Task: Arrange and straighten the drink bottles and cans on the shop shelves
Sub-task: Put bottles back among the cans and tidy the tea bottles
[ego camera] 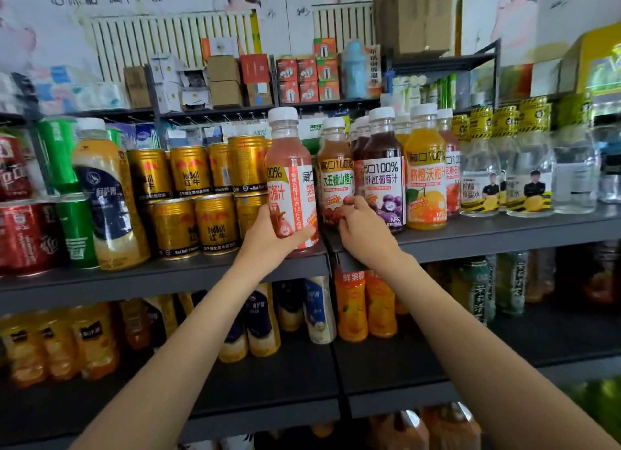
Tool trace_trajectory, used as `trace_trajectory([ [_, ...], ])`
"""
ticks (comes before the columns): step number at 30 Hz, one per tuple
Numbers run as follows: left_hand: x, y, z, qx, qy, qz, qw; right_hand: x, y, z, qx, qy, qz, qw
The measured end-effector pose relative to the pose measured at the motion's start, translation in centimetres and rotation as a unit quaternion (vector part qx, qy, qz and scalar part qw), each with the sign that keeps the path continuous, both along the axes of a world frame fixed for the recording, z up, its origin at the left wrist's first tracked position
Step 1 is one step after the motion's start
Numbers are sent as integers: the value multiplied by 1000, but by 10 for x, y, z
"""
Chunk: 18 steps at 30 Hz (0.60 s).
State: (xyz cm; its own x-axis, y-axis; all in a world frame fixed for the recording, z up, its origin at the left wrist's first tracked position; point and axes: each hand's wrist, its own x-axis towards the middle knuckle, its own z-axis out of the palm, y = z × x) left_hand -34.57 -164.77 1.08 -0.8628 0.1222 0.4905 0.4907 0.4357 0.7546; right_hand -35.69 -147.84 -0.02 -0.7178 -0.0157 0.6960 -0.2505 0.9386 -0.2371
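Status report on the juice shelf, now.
Left hand grips pink juice bottle at its base. Right hand holds amber juice bottle low down. Gold cans crowd the left; purple juice bottle hard against the right.

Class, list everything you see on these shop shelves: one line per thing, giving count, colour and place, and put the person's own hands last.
pink juice bottle: one, white cap, held at the middle shelf's front edge.
juice bottles: several, brown, purple and orange, upright on the middle shelf, right of centre.
gold cans: two stacked tiers, middle shelf, left of centre.
red and green cans: several, far left, middle shelf.
clear bottles: a row with yellow-black caps, middle shelf, right.
small boxes: many, brown, red and white, top shelf.
orange bottles: several, lower shelf.
left hand: grip round the pink juice bottle's base.
right hand: fingers on the brown bottle's base.
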Motion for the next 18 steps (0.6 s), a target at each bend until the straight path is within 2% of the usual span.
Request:
trace_trajectory([
  [4,9,17,-2,25,16,-21,999,26,18,5,-158,90,123,976],
  [7,16,54,2,13,51,-51,997,52,39,18,-269,53,262,925],
  [9,20,85,5,-9,69,-70,995,66,57,27,-332,15,318,888],
  [12,27,129,9,-68,84,-125,986,73,91,31,-343,52,295,891],
  [15,27,156,17,-154,129,-159,966,72,126,26,-327,134,201,914],
  [16,24,161,20,-168,165,-134,963,68,137,25,-310,152,158,925],
  [18,13,162,23,-135,232,-41,963,61,158,25,-288,171,94,938],
])
